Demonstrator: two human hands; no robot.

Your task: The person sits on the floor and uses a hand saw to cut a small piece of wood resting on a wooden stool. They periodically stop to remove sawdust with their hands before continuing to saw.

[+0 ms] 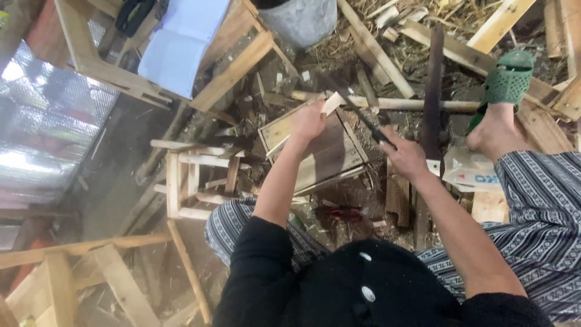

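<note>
Pale wood piece [332,103] upright, dark blade [357,112] angled.

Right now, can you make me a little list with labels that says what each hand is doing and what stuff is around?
Left hand: holds a small pale wooden piece upright on the square wooden board box
Right hand: grips the dark-handled chopping tool, its blade blurred near the pale piece
Foot: bare, in a green plastic sandal, resting on a long round wooden pole
Left side: small unfinished wooden stool lying on the ground
Top: grey metal bucket
Ground: scattered wood offcuts and chips
</note>
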